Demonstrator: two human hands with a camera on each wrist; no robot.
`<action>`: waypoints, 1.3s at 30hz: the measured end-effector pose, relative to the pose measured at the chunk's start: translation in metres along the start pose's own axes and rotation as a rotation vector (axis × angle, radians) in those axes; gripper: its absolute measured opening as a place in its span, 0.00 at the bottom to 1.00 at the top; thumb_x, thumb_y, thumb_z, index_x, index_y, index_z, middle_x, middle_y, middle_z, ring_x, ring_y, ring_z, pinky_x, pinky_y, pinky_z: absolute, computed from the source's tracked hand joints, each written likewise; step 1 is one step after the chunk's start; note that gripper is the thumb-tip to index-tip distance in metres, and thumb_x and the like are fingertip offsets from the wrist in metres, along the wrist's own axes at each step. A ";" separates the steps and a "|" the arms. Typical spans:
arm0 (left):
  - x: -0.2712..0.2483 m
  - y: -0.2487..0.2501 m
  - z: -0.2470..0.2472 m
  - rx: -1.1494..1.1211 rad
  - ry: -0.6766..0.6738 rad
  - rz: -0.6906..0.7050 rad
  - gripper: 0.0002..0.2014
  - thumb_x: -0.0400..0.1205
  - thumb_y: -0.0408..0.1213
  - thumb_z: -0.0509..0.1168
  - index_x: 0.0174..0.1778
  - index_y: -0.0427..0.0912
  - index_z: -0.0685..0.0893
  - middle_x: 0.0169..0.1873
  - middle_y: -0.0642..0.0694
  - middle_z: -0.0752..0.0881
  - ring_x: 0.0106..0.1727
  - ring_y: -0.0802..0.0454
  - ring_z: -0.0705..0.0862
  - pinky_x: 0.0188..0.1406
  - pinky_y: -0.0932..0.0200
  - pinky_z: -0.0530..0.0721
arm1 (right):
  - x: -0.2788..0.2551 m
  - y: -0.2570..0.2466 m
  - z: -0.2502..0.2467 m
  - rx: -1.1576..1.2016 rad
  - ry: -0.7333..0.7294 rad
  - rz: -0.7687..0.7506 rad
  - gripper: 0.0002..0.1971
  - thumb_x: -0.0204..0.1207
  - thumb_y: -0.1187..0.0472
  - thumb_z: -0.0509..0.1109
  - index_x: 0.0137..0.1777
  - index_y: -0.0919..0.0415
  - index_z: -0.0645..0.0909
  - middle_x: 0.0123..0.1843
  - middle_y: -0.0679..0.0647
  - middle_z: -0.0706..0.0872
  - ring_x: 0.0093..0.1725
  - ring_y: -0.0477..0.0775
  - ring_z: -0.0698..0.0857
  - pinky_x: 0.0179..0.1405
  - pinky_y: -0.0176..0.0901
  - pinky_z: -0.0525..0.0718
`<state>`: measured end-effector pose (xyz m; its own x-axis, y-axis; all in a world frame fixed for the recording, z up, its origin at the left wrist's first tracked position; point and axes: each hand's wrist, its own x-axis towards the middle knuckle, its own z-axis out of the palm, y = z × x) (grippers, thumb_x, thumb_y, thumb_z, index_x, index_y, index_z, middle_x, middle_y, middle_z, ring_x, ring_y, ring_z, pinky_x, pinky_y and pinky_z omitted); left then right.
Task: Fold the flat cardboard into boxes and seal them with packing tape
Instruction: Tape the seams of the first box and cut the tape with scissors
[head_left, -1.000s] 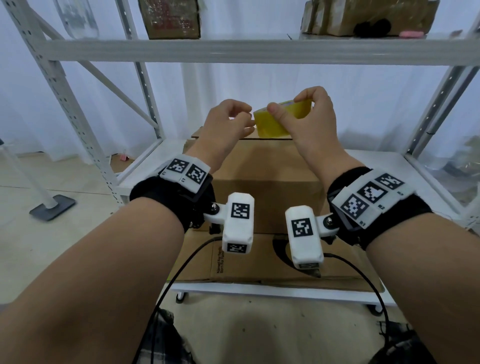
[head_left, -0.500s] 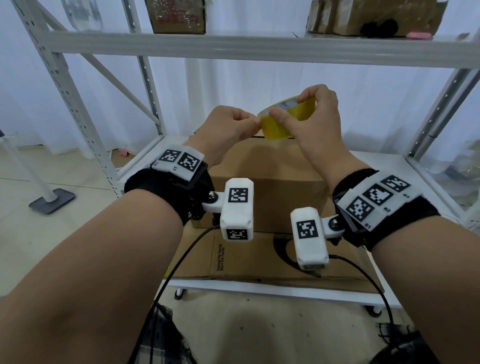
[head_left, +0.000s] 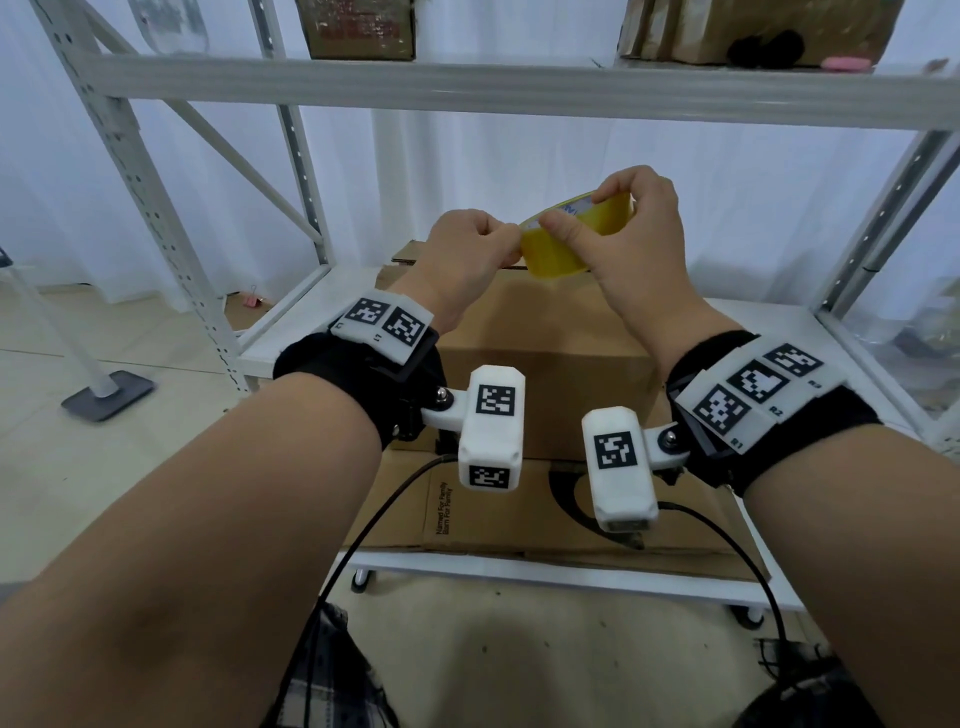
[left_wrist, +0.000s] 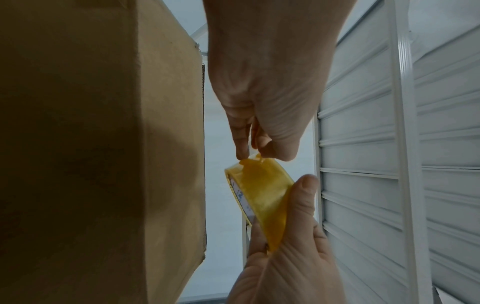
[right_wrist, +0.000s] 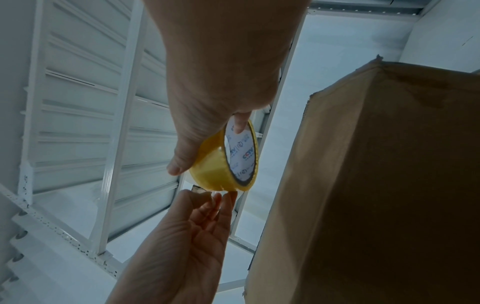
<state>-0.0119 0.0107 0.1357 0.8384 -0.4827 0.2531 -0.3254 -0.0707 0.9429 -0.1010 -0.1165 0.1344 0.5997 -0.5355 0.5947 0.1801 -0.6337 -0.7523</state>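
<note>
A: Yellow packing tape roll (head_left: 571, 244) sits in the right hand (head_left: 639, 249), thumb pressed on the outer wrap and fingers curled through the core, held up over the folded cardboard box (head_left: 545, 358) on the white shelf (head_left: 519, 574).

B: And the left hand (head_left: 467, 254)?

A: A second ago its fingertips were apart from the roll. Now the thumb and forefinger pinch the crumpled free end of tape (left_wrist: 253, 162) at the roll's edge.

B: So the end has been found?

A: It looks so. I'd judge the next step is peeling a length and laying it along the box seam. More flat cardboard (head_left: 519, 509) lies under the box, not yet folded.

B: Risk?

A: The tape end may tear or stick to itself.
</note>
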 end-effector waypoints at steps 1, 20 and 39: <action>0.000 -0.001 0.000 -0.006 -0.003 -0.003 0.06 0.77 0.33 0.65 0.40 0.34 0.82 0.33 0.45 0.85 0.45 0.49 0.85 0.60 0.46 0.83 | 0.000 0.000 0.000 0.001 0.001 0.005 0.21 0.68 0.48 0.81 0.52 0.51 0.72 0.57 0.49 0.72 0.51 0.35 0.73 0.46 0.15 0.70; -0.002 -0.001 -0.005 -0.038 -0.111 0.010 0.14 0.80 0.34 0.70 0.49 0.22 0.84 0.41 0.37 0.84 0.45 0.48 0.82 0.65 0.47 0.81 | 0.003 0.007 -0.003 0.055 0.029 0.055 0.21 0.70 0.47 0.79 0.53 0.52 0.71 0.60 0.52 0.76 0.55 0.44 0.74 0.44 0.15 0.72; 0.000 -0.004 0.001 -0.118 -0.132 -0.014 0.06 0.82 0.31 0.65 0.39 0.34 0.80 0.41 0.37 0.87 0.46 0.53 0.91 0.60 0.57 0.85 | 0.010 0.007 -0.003 0.121 0.135 0.207 0.21 0.72 0.40 0.75 0.54 0.54 0.79 0.51 0.44 0.80 0.54 0.45 0.81 0.56 0.41 0.83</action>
<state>-0.0112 0.0098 0.1320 0.7750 -0.5936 0.2168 -0.2544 0.0210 0.9669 -0.0959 -0.1273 0.1359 0.5255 -0.7216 0.4507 0.1614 -0.4356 -0.8855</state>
